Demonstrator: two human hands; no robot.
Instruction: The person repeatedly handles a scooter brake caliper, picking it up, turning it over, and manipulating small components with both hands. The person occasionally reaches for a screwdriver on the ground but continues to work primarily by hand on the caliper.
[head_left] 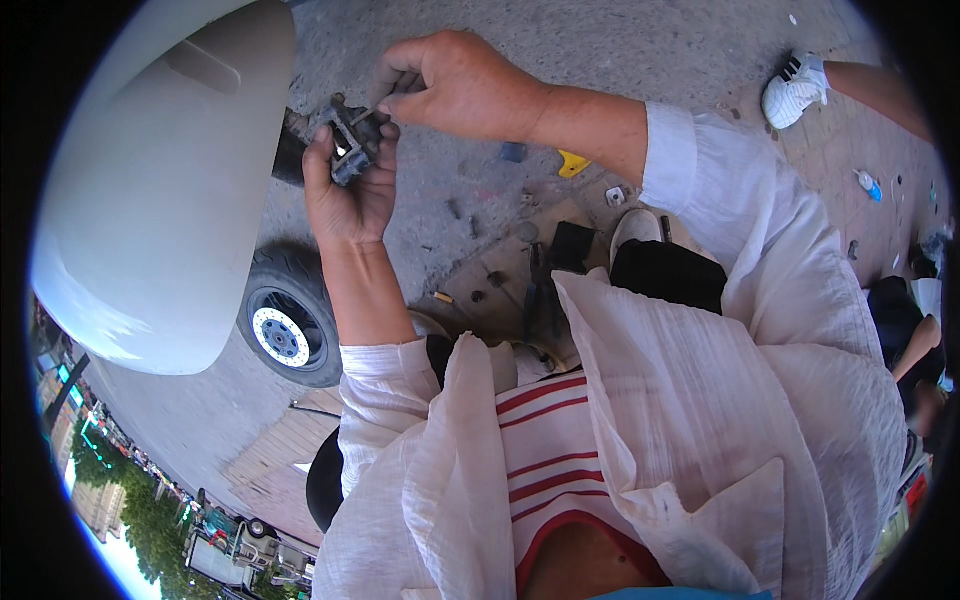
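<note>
Within the curled fingers (387,152) of the left hand (352,210), seen from my distant post, sits a dark metal part (350,170); I have the thumb on its left side and the other fingers round its right, parted only by the part's own width; its framed middle is open, with a bright spot inside. Just above those fingers, the right hand (455,90) reaches in from the right; its thumb and forefinger nearly meet, pinching a thin rod (364,116) against the part's upper side; whether the rod is fixed there I cannot tell. Left of both sets of fingers I see a large pale panel (170,200); below and left of the left fingers stands a wheel (290,318); to their right, on the ground (640,50), lie a dark blue block (513,152) and a yellow piece (573,164); farther down to their right is a black square piece (572,245).
</note>
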